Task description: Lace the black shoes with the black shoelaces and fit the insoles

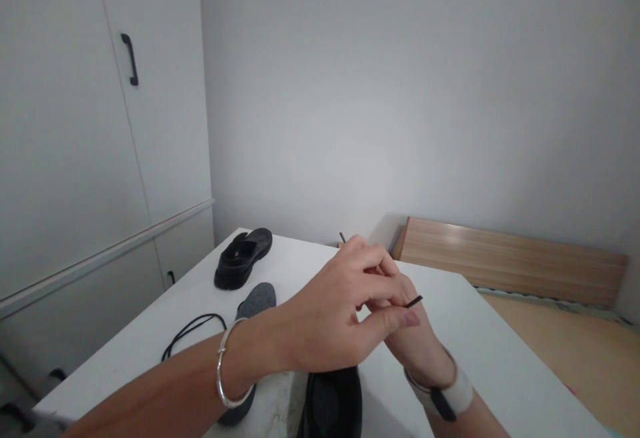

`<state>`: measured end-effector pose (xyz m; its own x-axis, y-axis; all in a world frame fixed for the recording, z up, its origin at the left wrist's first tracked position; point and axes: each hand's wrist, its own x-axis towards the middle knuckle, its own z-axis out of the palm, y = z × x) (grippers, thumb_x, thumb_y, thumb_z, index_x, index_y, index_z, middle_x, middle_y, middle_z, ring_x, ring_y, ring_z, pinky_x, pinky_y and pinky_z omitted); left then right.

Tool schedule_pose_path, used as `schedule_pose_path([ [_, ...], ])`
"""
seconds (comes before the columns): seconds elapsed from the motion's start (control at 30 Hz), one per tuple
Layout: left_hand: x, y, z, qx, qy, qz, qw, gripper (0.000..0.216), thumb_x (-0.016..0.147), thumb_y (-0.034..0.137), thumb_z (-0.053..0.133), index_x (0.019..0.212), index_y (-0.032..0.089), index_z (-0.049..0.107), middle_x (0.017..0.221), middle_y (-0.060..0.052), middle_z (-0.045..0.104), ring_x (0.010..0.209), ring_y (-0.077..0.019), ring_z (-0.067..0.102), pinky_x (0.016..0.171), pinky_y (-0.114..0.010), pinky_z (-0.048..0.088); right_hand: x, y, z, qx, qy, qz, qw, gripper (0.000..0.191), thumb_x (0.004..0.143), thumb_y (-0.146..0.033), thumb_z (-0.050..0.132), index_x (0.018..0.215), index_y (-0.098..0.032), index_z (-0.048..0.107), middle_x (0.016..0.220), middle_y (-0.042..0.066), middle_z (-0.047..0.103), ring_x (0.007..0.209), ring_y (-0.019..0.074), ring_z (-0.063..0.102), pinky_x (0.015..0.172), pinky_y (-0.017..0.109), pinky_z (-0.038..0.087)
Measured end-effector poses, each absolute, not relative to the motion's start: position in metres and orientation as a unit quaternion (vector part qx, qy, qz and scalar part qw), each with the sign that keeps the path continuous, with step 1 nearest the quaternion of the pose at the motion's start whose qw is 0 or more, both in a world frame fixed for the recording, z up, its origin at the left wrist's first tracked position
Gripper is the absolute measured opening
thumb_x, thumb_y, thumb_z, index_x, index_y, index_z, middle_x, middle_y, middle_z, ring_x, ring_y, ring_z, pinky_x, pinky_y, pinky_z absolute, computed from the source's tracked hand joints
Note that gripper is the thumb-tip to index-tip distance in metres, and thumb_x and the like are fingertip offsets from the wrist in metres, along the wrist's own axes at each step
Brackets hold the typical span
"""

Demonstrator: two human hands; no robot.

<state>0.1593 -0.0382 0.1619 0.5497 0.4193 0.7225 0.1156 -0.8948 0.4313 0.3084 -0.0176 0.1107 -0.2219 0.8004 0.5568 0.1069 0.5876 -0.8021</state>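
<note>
My left hand [350,305], with a silver bangle at its wrist, reaches across in front with fingers bent and thumb pressed in. It pinches a thin black lace [414,301], one end of which sticks out beside the thumb. A dark tip also shows above the knuckles. My right hand [413,335], with a white watch band on the wrist, lies behind the left one and touches it. Its fingers are mostly hidden. Directly below the hands, a black shoe [333,405] is cut off by the lower edge of view.
Another black shoe [243,258] rests at the far left of the white table [295,258]. Nearer are a grey insole [259,299] and a looped black cord [193,326]. White cabinets [165,125] stand left, and a wooden headboard [510,258] is at the right.
</note>
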Motion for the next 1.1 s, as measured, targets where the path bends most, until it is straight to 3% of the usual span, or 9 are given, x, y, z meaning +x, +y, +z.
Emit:
schedule_pose_path([
  [0.1,0.146,-0.029,0.154,0.839,0.175,0.478,0.192,0.011,0.091,0.014,0.065,0.083,0.016,0.073,0.111,-0.007,0.066,0.108,-0.0212,0.053,0.101,-0.036,0.037,0.318,-0.013,0.099,-0.309,-0.654,0.356,0.592,0.016,0.085,-0.037,0.071,0.096,-0.024,0.071,0.086,0.002,0.07,0.082,0.0179,0.061,0.075,0.031,0.05],
  [0.2,0.129,-0.01,0.133,0.741,0.2,0.524,0.369,0.021,0.097,0.026,0.056,0.089,0.018,0.073,0.109,-0.008,0.069,0.106,-0.022,0.06,0.1,-0.038,0.041,0.333,-0.014,0.088,-0.273,-0.55,0.411,0.674,0.014,0.088,-0.038,0.07,0.093,-0.026,0.071,0.072,-0.003,0.061,0.078,0.0129,0.057,0.081,0.026,0.047],
  [0.3,0.111,0.008,0.102,0.556,0.189,0.57,0.574,0.026,0.095,0.039,0.06,0.093,0.016,0.071,0.084,-0.005,0.068,0.08,-0.0183,0.064,0.081,-0.035,0.052,0.349,-0.021,0.076,-0.235,-0.421,0.514,0.709,0.014,0.086,-0.035,0.073,0.088,-0.022,0.068,0.066,-0.006,0.046,0.059,0.0075,0.043,0.059,0.018,0.044],
  [0.37,0.098,0.016,0.081,0.483,0.195,0.595,0.613,0.027,0.089,0.039,0.069,0.094,0.013,0.071,0.073,-0.001,0.06,0.062,-0.0102,0.054,0.064,-0.024,0.048,0.36,-0.026,0.064,-0.249,-0.374,0.54,0.712,0.016,0.084,-0.034,0.074,0.086,-0.02,0.067,0.066,-0.007,0.038,0.052,0.0061,0.029,0.046,0.015,0.034],
  [0.53,0.057,0.023,0.039,0.453,0.294,0.626,0.562,0.032,0.082,0.036,0.078,0.102,0.012,0.07,0.067,0.001,0.059,0.055,-0.0055,0.039,0.054,-0.017,0.036,0.397,-0.033,0.017,-0.358,-0.344,0.494,0.714,0.024,0.077,-0.04,0.08,0.076,-0.02,0.066,0.061,-0.008,0.028,0.053,0.0084,0.025,0.044,0.017,0.033],
  [0.67,0.036,0.02,0.019,0.475,0.353,0.622,0.513,0.028,0.082,0.041,0.076,0.093,0.016,0.067,0.07,-0.001,0.066,0.055,-0.0073,0.042,0.055,-0.019,0.036,0.417,-0.034,-0.009,-0.436,-0.373,0.429,0.697,0.027,0.071,-0.047,0.082,0.081,-0.023,0.072,0.059,-0.006,0.038,0.052,0.0092,0.031,0.045,0.02,0.034],
  [0.83,0.055,0.004,0.022,0.691,0.422,0.454,0.373,0.019,0.09,0.034,0.062,0.088,0.018,0.072,0.079,-0.006,0.072,0.075,-0.018,0.062,0.068,-0.026,0.044,0.403,-0.034,-0.007,-0.498,-0.629,0.31,0.51,0.024,0.08,-0.045,0.073,0.078,-0.022,0.074,0.076,0.005,0.065,0.068,0.0177,0.057,0.059,0.027,0.047],
  [0.93,0.079,-0.005,0.024,0.804,0.413,0.345,0.254,0.021,0.093,0.027,0.055,0.089,0.02,0.075,0.081,-0.005,0.072,0.076,-0.0183,0.062,0.066,-0.027,0.043,0.383,-0.035,-0.002,-0.493,-0.728,0.249,0.406,0.024,0.088,-0.041,0.064,0.078,-0.022,0.073,0.075,0.005,0.067,0.062,0.0173,0.056,0.055,0.028,0.044],
  [1.1,0.102,-0.008,0.006,0.877,0.383,0.249,0.148,0.023,0.095,0.016,0.05,0.087,0.017,0.072,0.081,-0.006,0.072,0.081,-0.0205,0.061,0.074,-0.03,0.045,0.365,-0.038,-0.002,-0.504,-0.778,0.175,0.333,0.026,0.095,-0.035,0.053,0.078,-0.022,0.069,0.076,0.004,0.065,0.063,0.0174,0.056,0.056,0.029,0.043],
])
